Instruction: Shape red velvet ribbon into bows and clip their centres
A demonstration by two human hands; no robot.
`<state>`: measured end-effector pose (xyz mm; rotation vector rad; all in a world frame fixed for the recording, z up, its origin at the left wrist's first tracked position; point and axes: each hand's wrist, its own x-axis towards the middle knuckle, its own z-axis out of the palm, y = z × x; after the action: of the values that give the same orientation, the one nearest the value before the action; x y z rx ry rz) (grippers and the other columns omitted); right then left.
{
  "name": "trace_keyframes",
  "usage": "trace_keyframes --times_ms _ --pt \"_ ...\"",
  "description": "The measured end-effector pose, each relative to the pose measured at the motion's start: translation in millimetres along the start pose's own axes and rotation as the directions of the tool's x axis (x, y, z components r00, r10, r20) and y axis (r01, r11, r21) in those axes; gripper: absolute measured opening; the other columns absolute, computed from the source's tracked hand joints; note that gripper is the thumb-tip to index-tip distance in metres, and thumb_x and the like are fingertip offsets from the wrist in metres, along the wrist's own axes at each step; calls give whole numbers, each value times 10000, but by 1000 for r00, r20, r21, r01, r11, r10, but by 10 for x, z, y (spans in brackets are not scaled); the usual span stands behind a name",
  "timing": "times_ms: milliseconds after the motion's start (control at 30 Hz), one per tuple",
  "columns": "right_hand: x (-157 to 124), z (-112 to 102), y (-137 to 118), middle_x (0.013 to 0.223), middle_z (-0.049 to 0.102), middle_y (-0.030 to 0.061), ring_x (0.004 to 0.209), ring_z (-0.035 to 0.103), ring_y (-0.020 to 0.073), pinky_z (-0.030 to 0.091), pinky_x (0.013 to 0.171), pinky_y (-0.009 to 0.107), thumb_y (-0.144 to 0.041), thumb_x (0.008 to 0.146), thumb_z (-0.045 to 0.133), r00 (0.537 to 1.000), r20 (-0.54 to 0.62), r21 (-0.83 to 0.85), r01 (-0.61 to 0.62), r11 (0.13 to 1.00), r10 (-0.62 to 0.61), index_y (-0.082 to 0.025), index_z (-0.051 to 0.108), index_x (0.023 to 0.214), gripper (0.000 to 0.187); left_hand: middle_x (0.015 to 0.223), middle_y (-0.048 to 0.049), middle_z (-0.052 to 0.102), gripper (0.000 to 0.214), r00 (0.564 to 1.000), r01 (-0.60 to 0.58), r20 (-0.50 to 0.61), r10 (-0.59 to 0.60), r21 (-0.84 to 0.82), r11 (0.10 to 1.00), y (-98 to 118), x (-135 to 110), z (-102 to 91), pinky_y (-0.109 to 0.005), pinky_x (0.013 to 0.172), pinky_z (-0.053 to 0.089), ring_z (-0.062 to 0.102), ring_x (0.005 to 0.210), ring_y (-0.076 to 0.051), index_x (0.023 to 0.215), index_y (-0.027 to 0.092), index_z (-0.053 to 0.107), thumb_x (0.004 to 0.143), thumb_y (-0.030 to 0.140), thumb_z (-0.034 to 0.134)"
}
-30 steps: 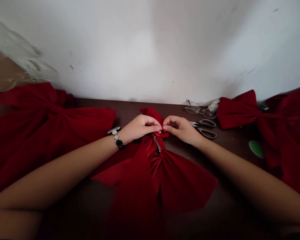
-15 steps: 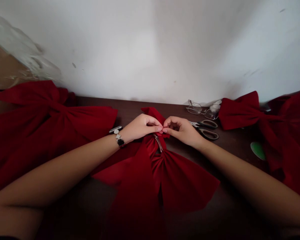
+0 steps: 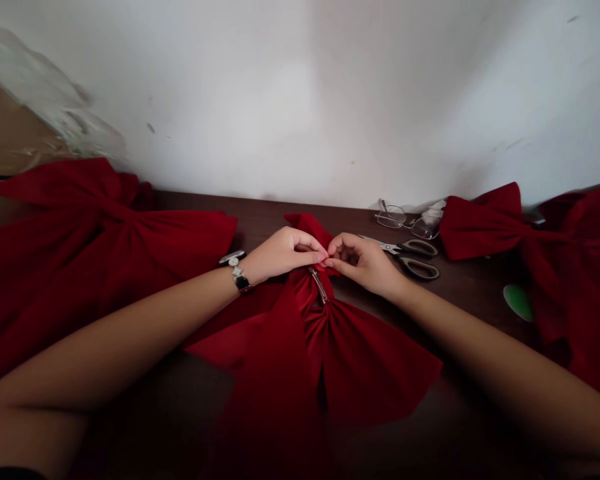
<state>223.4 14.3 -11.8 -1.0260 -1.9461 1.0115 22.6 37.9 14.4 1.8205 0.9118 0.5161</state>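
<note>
A red velvet bow (image 3: 350, 353) lies on the dark wooden table (image 3: 260, 217) in front of me, gathered at its middle where a metal hair clip (image 3: 321, 285) sits. My left hand (image 3: 283, 252), with a watch on its wrist, pinches the red fabric just above the clip. Facing it, my right hand (image 3: 363, 261) pinches the same fold, and the fingertips of both hands almost touch. Both hands are closed on the cloth.
A large red bow (image 3: 95, 233) lies at the left and another red bow (image 3: 500, 223) at the right. Scissors (image 3: 413, 257) and glasses (image 3: 405, 220) rest behind my right hand. A green object (image 3: 516, 300) sits by the right bow. A white wall rises behind.
My hands stay pinched on the bow's middle with only slight finger shifts. The view has drifted a little.
</note>
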Motion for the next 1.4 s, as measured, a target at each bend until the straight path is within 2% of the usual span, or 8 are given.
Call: trace_keyframes --times_ms 200,333,500,700,800,1033,1400 --pt "3 -9 5 697 605 -2 585 490 93 390 562 223 -259 811 670 1000 11 -43 0 999 1 -157 625 860 122 781 -41 752 108 998 59 -19 -61 -91 994 -21 -8 17 -215 699 482 701 756 -130 876 128 614 776 99 584" --pt "3 -12 15 719 622 15 618 514 109 403 590 237 -215 814 659 999 1 -93 33 995 -33 -159 662 843 63 783 -36 751 145 998 54 -34 -58 -105 993 -37 -10 28 -211 673 455 706 771 -146 858 158 506 756 94 588" --pt "18 -25 -20 726 603 14 633 506 112 401 606 238 -193 816 652 998 11 -141 57 988 -56 -156 643 795 43 784 -36 751 163 999 41 -31 -44 -94 995 -41 -6 27 -211 665 443 697 745 -140 853 170 474 755 110 590" --pt "46 -64 -63 786 573 21 704 500 126 393 668 240 -116 841 549 986 143 -254 118 960 -84 -168 558 831 54 813 -50 749 172 998 59 -23 -61 -63 996 -26 5 28 -237 696 461 701 782 -163 862 170 481 736 104 577" --pt "43 -64 -61 790 559 24 718 487 133 384 678 241 -96 841 507 982 172 -301 127 945 -77 -173 525 834 79 832 -49 744 171 999 35 -20 -36 -35 999 -16 10 29 -247 714 473 702 797 -165 850 168 487 721 85 562" --pt "36 -48 -61 793 556 29 719 482 137 377 679 243 -136 869 478 985 154 -297 122 947 -79 -177 499 815 71 816 -46 718 150 996 -79 -47 82 68 995 -16 30 21 -234 718 493 668 742 -126 818 123 629 718 68 531" --pt "19 -20 -38 772 530 22 696 464 139 369 663 246 -125 850 490 991 96 -320 119 940 -93 -182 505 830 62 712 -28 726 121 994 -28 -95 45 171 985 -22 79 1 -188 602 464 633 626 -108 776 124 728 709 121 628"
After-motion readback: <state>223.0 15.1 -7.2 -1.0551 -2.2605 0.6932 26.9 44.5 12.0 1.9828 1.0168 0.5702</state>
